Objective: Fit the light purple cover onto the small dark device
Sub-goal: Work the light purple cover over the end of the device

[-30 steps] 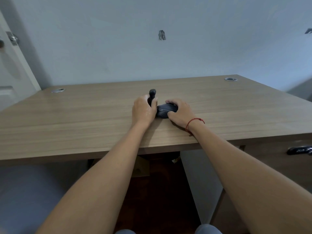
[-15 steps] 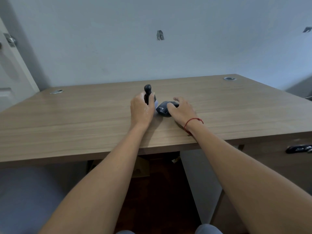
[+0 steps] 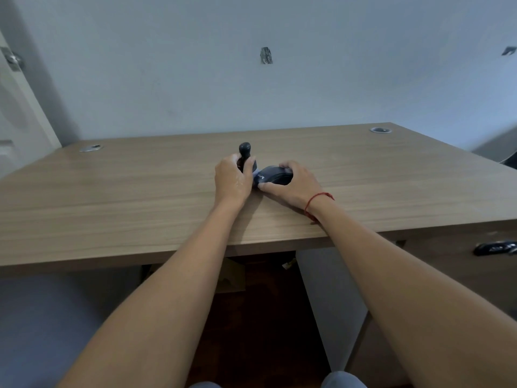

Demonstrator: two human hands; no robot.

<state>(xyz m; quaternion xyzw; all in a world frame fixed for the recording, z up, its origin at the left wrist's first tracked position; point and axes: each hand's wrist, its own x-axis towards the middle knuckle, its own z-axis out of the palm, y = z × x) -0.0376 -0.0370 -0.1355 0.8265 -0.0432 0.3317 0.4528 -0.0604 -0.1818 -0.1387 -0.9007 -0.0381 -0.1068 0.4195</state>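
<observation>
My left hand (image 3: 233,182) is closed around a small dark device (image 3: 245,153), a short upright stick with a rounded knob that rises above my fingers. Just to its right a dark rounded case (image 3: 272,175) with pale lettering lies on the wooden desk (image 3: 126,197). My right hand (image 3: 295,184) grips this case, fingers over its far side and thumb along its near edge. Between the two hands shows a thin sliver of the light purple cover (image 3: 255,175); most of it is hidden by my hands.
The desk's front edge (image 3: 167,254) runs just below my wrists. Two metal cable grommets (image 3: 91,148) (image 3: 380,130) sit at the far corners. A drawer with a dark handle (image 3: 493,247) is at the lower right. A pale wall stands behind the desk.
My left hand has shifted the dark device slightly left, away from the case. My right hand has re-gripped the rounded case, with the thumb now along its near edge.
</observation>
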